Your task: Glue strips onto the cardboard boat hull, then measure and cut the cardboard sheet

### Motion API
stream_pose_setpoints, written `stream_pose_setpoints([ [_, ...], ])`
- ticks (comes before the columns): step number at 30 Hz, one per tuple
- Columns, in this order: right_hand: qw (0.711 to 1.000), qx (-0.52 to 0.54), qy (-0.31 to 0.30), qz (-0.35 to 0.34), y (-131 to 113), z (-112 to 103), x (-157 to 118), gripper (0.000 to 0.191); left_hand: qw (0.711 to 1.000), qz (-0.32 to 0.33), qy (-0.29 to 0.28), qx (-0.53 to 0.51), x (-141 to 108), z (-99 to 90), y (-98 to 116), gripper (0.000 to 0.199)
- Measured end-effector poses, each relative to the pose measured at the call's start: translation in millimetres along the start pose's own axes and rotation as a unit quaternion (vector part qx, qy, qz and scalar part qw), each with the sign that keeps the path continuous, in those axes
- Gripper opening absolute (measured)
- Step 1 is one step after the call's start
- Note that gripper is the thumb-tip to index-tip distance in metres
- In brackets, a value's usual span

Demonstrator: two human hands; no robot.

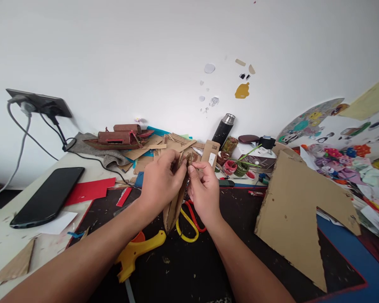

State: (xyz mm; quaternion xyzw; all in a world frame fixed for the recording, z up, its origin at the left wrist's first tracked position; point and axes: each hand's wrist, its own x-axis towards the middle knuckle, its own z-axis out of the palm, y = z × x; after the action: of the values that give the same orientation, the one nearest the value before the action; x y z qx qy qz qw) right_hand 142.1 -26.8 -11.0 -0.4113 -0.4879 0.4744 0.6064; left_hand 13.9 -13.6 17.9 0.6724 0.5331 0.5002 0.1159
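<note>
Your forearms [82, 256] lie nearest; over the black mat [183, 273], your left hand [161, 176] grips a folded cardboard piece [173, 211], its long axis running away, tapered end toward you. Your right hand [205, 185] pinches its far end. Beyond, a red paint jar [230, 168] adjoins a green one [241, 170].

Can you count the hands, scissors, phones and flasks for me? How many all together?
Hands: 2, the left hand and right hand, both at a brown cardboard shape
Scissors: 1 pair, with yellow and red handles
Phones: 1, a black phone
Flasks: 1, a dark flask
Total: 5
</note>
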Motion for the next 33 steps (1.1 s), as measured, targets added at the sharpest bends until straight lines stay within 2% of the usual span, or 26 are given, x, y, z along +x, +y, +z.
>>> stream_pose_setpoints([
  [7,1.000,0.011,0.023,-0.016,1.1,2.6,-1.2,0.034,0.999,0.025,0.000,0.022,-1.0,0.7,-1.6,0.015],
  [17,0.999,0.027,0.013,-0.013,-5.3,1.8,2.0,0.036,1.000,0.005,-0.003,0.013,0.1,0.1,-1.4,0.013],
  [33,0.997,0.065,-0.017,0.035,-7.4,-5.6,6.4,0.038,1.000,-0.010,-0.019,-0.006,-0.2,-1.6,0.4,0.013],
])
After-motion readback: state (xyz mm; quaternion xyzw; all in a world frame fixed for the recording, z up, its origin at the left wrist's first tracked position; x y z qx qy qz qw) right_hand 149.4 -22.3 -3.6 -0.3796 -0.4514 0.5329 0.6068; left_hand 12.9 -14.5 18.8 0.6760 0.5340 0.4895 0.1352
